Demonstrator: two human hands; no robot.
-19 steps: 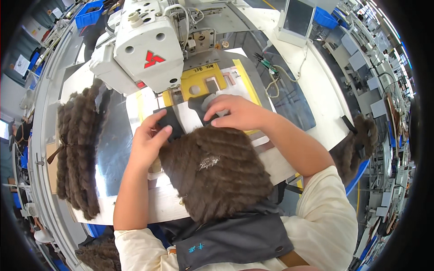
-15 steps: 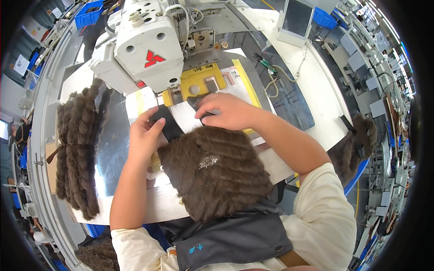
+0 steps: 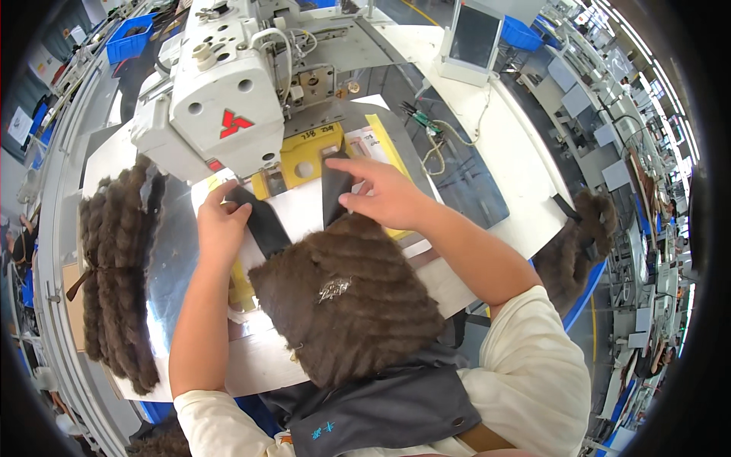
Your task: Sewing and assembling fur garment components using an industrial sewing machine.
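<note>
A brown ribbed fur piece (image 3: pixel 346 297) with a small silver emblem lies on the white table in front of me. Two dark straps run from its top edge toward the yellow template (image 3: pixel 308 156) under the white sewing machine (image 3: pixel 221 99). My left hand (image 3: pixel 221 225) presses down on the left strap (image 3: pixel 263 221). My right hand (image 3: pixel 381 194) holds the right strap (image 3: pixel 333 190) flat, fingers pointing at the yellow template.
A stack of brown fur pieces (image 3: pixel 114 274) lies at the table's left. More fur hangs off the right edge (image 3: pixel 579 244). A small screen (image 3: pixel 472 38) stands at the back right, with cables (image 3: pixel 442 145) beside it. A dark garment (image 3: pixel 381 404) covers my lap.
Both hands have slid the straps forward toward the sewing machine. The straps now lie stretched out and apart, and the fur piece has shifted with them.
</note>
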